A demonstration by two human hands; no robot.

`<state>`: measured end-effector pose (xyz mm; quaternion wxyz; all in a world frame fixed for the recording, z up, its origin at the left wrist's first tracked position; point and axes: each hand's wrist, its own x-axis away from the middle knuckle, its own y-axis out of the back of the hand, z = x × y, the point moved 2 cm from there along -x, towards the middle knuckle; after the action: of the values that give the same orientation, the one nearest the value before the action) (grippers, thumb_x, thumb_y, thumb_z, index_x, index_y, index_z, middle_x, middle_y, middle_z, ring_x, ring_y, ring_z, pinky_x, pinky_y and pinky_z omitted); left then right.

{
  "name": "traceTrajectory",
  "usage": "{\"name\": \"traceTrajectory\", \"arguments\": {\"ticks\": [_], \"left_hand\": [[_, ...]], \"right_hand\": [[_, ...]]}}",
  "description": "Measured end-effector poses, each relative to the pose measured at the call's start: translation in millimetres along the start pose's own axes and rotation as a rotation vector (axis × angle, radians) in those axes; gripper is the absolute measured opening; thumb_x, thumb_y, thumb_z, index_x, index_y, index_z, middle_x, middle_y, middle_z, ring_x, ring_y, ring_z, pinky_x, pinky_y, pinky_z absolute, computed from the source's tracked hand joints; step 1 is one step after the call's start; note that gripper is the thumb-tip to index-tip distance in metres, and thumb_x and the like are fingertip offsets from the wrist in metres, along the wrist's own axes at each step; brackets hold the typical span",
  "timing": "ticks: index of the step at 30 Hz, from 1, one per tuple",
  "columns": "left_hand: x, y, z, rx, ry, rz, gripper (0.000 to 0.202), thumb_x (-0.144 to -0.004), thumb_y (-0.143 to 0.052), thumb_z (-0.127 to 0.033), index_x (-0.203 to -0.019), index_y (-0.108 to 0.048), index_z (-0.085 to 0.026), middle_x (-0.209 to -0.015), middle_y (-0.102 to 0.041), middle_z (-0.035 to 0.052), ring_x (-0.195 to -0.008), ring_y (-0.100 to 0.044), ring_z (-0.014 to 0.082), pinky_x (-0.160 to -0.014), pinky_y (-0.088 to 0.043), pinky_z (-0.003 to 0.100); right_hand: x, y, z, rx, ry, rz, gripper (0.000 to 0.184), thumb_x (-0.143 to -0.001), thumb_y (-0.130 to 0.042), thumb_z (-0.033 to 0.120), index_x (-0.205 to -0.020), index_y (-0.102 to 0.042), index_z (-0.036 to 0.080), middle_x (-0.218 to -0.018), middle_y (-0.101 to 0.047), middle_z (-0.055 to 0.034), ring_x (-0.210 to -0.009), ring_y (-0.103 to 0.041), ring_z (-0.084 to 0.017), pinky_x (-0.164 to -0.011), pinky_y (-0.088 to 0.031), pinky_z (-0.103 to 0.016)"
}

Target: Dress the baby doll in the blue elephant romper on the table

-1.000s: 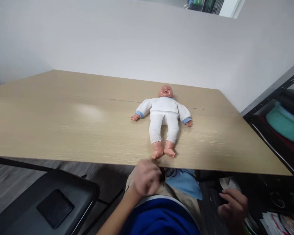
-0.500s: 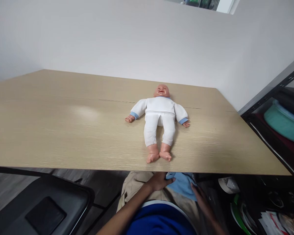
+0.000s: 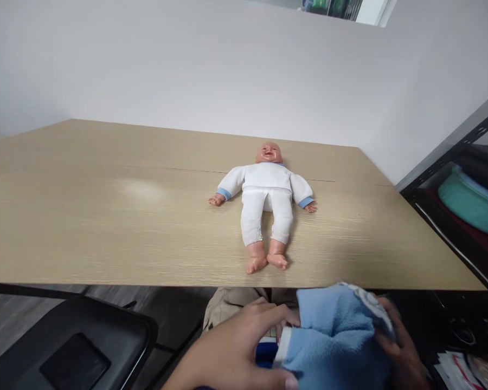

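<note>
A blue fleece doll garment (image 3: 335, 330) with white trim is held in front of the table's near edge, bunched and folded. My right hand (image 3: 402, 344) is closed around its right side, partly hidden by the cloth. My left hand (image 3: 239, 341) is at its left edge, thumb and fingers around the white-trimmed opening; the cloth hides some fingertips. On the table lies a baby doll (image 3: 267, 181) on its back, in a white top and white trousers with light blue cuffs. Its arms are spread, and its bare feet point toward me.
The wooden table (image 3: 106, 233) meets a white wall behind. At the right stands a dark metal shelf (image 3: 443, 227) with a teal bundle (image 3: 469, 197). A black chair (image 3: 126, 336) with a dark flat phone-like object (image 3: 75, 362) is at the lower left.
Both hands have come up from my lap, bringing the blue garment up toward the camera beside the table edge. The doll lies as before.
</note>
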<state>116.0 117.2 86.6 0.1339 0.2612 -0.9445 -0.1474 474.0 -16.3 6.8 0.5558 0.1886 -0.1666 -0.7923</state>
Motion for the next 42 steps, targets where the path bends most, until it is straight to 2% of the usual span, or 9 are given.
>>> {"name": "traceTrajectory", "arguments": {"ticks": [3,6,11,14,16,19,31,37,42], "left_hand": [[15.9,40.1,-45.7,0.010,-0.112,-0.002,0.044,-0.079,-0.099,-0.061,-0.118,-0.079,-0.053,-0.118,-0.081,-0.0011,-0.111,-0.076,0.0326,-0.100,-0.063,0.051],[10.8,80.8,-73.7,0.018,-0.183,-0.217,0.034,-0.089,-0.094,-0.055,-0.113,-0.074,-0.040,-0.121,-0.078,0.0029,-0.113,-0.073,0.0307,-0.101,-0.063,0.048],[-35.0,143.6,-102.6,-0.032,-0.385,-0.391,0.055,-0.092,-0.091,-0.041,-0.143,-0.071,-0.039,-0.159,-0.068,0.0058,-0.155,-0.061,0.0352,-0.132,-0.051,0.051],[-66.0,177.4,-109.9,0.045,-0.392,-0.292,0.045,-0.095,-0.088,-0.052,-0.133,-0.078,-0.031,-0.124,-0.080,0.0082,-0.119,-0.079,0.0327,-0.100,-0.068,0.044],[-79.4,197.2,-111.5,0.029,-0.377,-0.209,0.041,-0.091,-0.094,-0.056,-0.115,-0.082,-0.025,-0.089,-0.075,0.0047,-0.082,-0.075,0.0241,-0.075,-0.065,0.035],[-89.5,220.7,-111.5,-0.044,-0.406,-0.121,0.038,-0.085,-0.102,-0.051,-0.091,-0.078,-0.021,-0.075,-0.067,0.0022,-0.066,-0.064,0.0165,-0.061,-0.058,0.028],[-124.1,251.2,-101.6,-0.313,-0.601,-0.443,0.021,-0.110,-0.078,-0.044,-0.110,-0.075,-0.024,-0.112,-0.081,0.0079,-0.108,-0.077,0.0240,-0.099,-0.067,0.037],[-146.8,263.6,-92.7,-0.243,-0.635,-0.434,0.023,-0.114,-0.067,-0.046,-0.109,-0.070,-0.024,-0.121,-0.079,0.0099,-0.115,-0.076,0.0260,-0.104,-0.066,0.042],[-156.1,274.4,-75.3,-0.270,-0.609,-0.525,0.021,-0.114,-0.068,-0.046,-0.113,-0.068,-0.025,-0.112,-0.074,0.0075,-0.107,-0.074,0.0252,-0.100,-0.065,0.044]], "right_hand": [[-36.8,1.7,83.7,-0.228,0.005,-0.024,0.029,-0.099,-0.072,0.062,-0.122,-0.076,0.045,-0.137,-0.081,-0.0074,-0.125,-0.078,-0.048,-0.100,-0.070,-0.065],[-87.7,-9.0,158.8,-0.365,0.224,0.118,0.032,-0.097,-0.079,0.065,-0.102,-0.067,0.035,-0.112,-0.077,-0.0083,-0.100,-0.078,-0.039,-0.083,-0.069,-0.054],[-169.4,-33.1,237.5,-0.545,0.525,0.472,0.034,-0.106,-0.081,0.056,-0.110,-0.059,0.031,-0.110,-0.076,-0.0033,-0.094,-0.074,-0.024,-0.079,-0.064,-0.036],[-207.7,-46.3,263.3,-0.513,0.578,0.586,0.031,-0.107,-0.081,0.052,-0.115,-0.060,0.030,-0.111,-0.075,-0.0029,-0.104,-0.076,-0.024,-0.089,-0.067,-0.038],[-228.8,-52.2,273.1,-0.482,0.620,0.584,0.029,-0.105,-0.084,0.044,-0.118,-0.063,0.030,-0.111,-0.075,-0.0030,-0.107,-0.077,-0.025,-0.093,-0.067,-0.039],[-255.0,-56.8,277.9,-0.475,0.681,0.603,0.029,-0.101,-0.088,0.030,-0.122,-0.068,0.029,-0.114,-0.076,-0.0028,-0.114,-0.075,-0.023,-0.099,-0.064,-0.035],[-326.8,-59.8,271.9,-0.260,0.666,0.800,0.079,-0.080,-0.105,0.023,-0.149,-0.067,0.031,-0.149,-0.069,-0.0092,-0.127,-0.074,-0.029,-0.103,-0.065,-0.038],[-345.7,-64.7,276.9,-0.123,0.769,0.888,0.071,-0.081,-0.105,0.032,-0.146,-0.076,0.029,-0.142,-0.072,-0.0110,-0.140,-0.068,-0.036,-0.115,-0.061,-0.047],[-358.5,-74.0,259.5,-0.362,0.588,0.829,0.065,-0.094,-0.094,0.054,-0.151,-0.072,0.033,-0.148,-0.068,-0.0110,-0.143,-0.066,-0.039,-0.108,-0.065,-0.048]]}}
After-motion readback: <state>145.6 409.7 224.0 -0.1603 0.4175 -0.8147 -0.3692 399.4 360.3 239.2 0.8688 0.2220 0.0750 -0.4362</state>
